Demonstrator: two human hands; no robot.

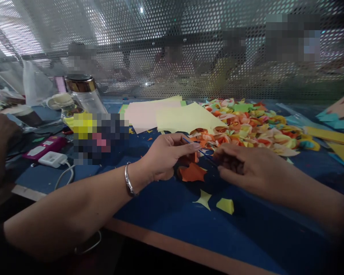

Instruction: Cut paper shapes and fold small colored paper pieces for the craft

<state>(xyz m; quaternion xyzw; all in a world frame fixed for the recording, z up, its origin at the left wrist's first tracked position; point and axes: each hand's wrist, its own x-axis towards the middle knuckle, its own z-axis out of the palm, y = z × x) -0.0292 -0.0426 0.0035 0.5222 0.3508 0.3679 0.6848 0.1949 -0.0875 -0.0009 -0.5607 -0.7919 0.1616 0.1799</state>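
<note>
My left hand [172,152], a silver bangle at its wrist, pinches a small piece of orange paper [196,154] against a thin blue stick [205,154]. Closed fingers of my right hand [243,164] grip the stick's other end; their tips are partly hidden. Under the hands lies an orange paper scrap with a jagged, scalloped edge [192,172]. Nearer me on the blue tabletop are a pale yellow star-shaped scrap [204,200] and a small yellow paper piece [226,205]. Just beyond the hands spreads a heap of curled, coloured paper pieces [246,124].
Pale paper sheets [186,118] lie behind my left hand. A clear bottle with a gold-banded lid [87,95], a magenta power strip [47,147] and a white charger [53,159] stand left. Yellow paper strips [332,135] lie right. A perforated metal screen [166,49] rises behind the table.
</note>
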